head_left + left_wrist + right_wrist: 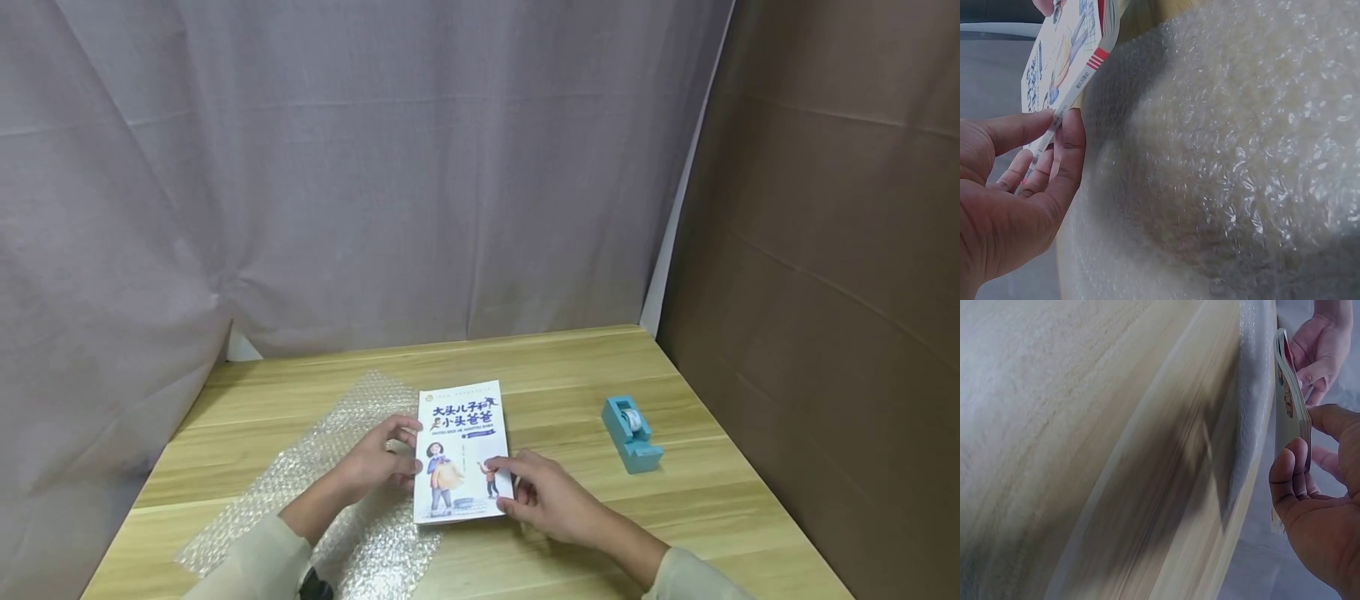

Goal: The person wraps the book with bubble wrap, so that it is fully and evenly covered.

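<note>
A paperback book with a white cover, blue Chinese title and drawn figures is held face up between both hands. My left hand pinches its spine side, thumb on the cover edge and fingers underneath, as the left wrist view shows with the spine. On the opposite side my right hand grips the page edge near the lower corner, with the pages showing in the right wrist view. A shadow falls on the table below the book. Bubble wrap lies under and left of it.
A teal tape dispenser with a roll of tape stands on the wooden table, to the right of the book. A grey curtain hangs behind the table, and a brown one hangs along its right side.
</note>
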`<state>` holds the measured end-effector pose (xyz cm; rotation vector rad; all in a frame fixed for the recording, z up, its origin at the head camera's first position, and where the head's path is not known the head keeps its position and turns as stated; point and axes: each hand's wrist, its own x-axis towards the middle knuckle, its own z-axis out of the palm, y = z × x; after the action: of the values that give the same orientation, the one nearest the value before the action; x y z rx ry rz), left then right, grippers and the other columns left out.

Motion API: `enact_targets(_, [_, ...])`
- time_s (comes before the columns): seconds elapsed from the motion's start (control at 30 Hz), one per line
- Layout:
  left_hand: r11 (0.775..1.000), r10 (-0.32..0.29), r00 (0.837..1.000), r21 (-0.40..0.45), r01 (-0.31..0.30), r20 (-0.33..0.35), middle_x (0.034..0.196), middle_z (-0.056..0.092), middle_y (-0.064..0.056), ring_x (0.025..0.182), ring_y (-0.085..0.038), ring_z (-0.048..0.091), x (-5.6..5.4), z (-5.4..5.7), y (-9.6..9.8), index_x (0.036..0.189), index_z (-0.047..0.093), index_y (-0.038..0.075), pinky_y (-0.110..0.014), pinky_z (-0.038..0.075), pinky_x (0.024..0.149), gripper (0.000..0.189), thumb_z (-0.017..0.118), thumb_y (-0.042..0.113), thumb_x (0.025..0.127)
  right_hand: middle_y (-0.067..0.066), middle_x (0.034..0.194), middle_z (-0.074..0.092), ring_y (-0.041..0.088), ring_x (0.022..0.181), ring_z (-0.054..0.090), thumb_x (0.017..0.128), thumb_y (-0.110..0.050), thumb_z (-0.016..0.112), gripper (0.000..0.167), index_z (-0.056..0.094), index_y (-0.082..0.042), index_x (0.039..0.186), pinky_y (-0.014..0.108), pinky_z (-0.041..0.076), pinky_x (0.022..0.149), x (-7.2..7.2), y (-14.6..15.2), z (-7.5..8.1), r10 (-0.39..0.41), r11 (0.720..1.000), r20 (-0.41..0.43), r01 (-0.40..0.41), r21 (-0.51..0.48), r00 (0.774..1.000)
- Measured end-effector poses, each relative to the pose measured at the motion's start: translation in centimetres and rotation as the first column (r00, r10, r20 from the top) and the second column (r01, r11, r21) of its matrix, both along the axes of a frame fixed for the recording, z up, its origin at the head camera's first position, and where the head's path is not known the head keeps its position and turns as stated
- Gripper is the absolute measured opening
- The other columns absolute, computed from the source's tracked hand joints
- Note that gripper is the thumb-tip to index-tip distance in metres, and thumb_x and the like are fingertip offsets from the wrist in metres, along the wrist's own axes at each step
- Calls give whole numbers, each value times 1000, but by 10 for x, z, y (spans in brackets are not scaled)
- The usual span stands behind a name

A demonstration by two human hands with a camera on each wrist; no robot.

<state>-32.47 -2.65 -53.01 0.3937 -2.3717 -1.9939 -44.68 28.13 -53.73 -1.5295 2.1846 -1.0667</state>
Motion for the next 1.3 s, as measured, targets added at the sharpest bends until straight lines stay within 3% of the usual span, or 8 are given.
enact_targets(0.63, [1000, -2, 1000, 8, 2, 3, 132, 54, -25, 87, -26, 69, 9, -2, -11, 151, 48, -2, -42, 69, 80, 69, 75, -14, 89, -3, 99, 61, -4, 80, 56, 101, -24, 82, 55, 67, -11, 151, 17, 58, 69, 6, -10, -1, 6, 1000, -11, -6, -3, 1000])
enact_targets(1.07, [1000, 15, 1000, -26, -15, -4, 129, 55, -23, 83, -27, 69, 21, -6, -21, 150, 49, -2, -41, 68, 77, 68, 75, -13, 88, -5, 103, 63, -1, 84, 56, 103, -28, 80, 34, 79, -21, 136, 17, 56, 71, 14, -21, -2, 51, 999, -34, -51, -9, 998])
enact_targets(1.3, [999, 28, 1000, -17, -28, 11, 131, 53, -23, 87, -27, 69, 27, -7, -28, 151, 49, -1, -41, 69, 79, 68, 76, -12, 89, -5, 105, 62, -3, 84, 54, 101, -28, 80, 33, 81, -22, 133, 16, 55, 72, 18, -27, -4, 64, 998, -31, -64, -15, 997])
